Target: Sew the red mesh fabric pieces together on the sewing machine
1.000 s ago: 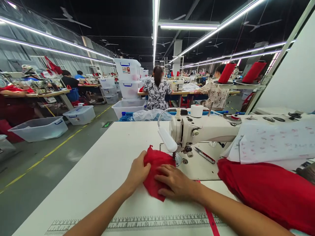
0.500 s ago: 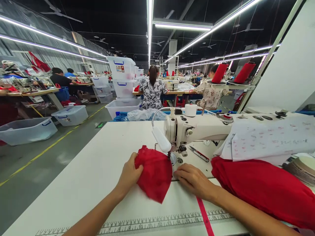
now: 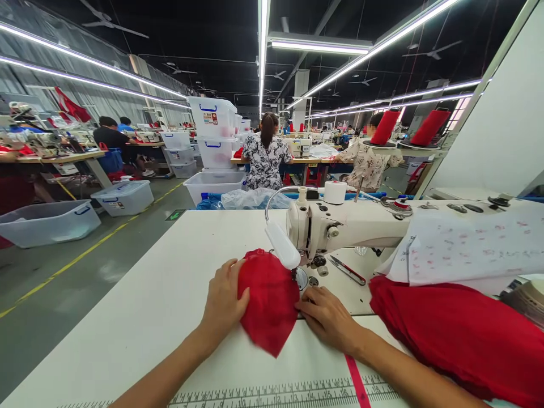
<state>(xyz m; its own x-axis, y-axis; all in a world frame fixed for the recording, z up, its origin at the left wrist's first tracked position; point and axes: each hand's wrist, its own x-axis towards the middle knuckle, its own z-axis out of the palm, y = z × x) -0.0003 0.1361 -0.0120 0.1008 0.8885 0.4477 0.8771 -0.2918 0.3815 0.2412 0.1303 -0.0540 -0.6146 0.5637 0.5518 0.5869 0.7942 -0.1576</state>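
Note:
A small red fabric piece (image 3: 268, 306), rounded at the top and tapering to a point towards me, lies on the white table under the needle area of a sewing machine (image 3: 348, 224). My left hand (image 3: 224, 297) holds its left edge, thumb on top. At the right edge, just below the presser foot (image 3: 294, 273), the curled fingers of my right hand (image 3: 325, 314) grip the cloth; their tips are partly hidden. Thread snips (image 3: 347, 270) rest on the machine bed beyond my right hand.
A heap of red fabric (image 3: 459, 334) lies on the right, below a marked paper sheet (image 3: 476, 243). A printed ruler (image 3: 272, 395) runs along the near edge. Red thread cones (image 3: 386, 127) stand behind the machine. Plastic bins (image 3: 49, 224) and co-workers (image 3: 267, 153) are farther off.
My left hand has spread further over the fabric's left edge, and the fabric lies flatter. My right hand has closed in on its right edge. The view has shifted slightly.

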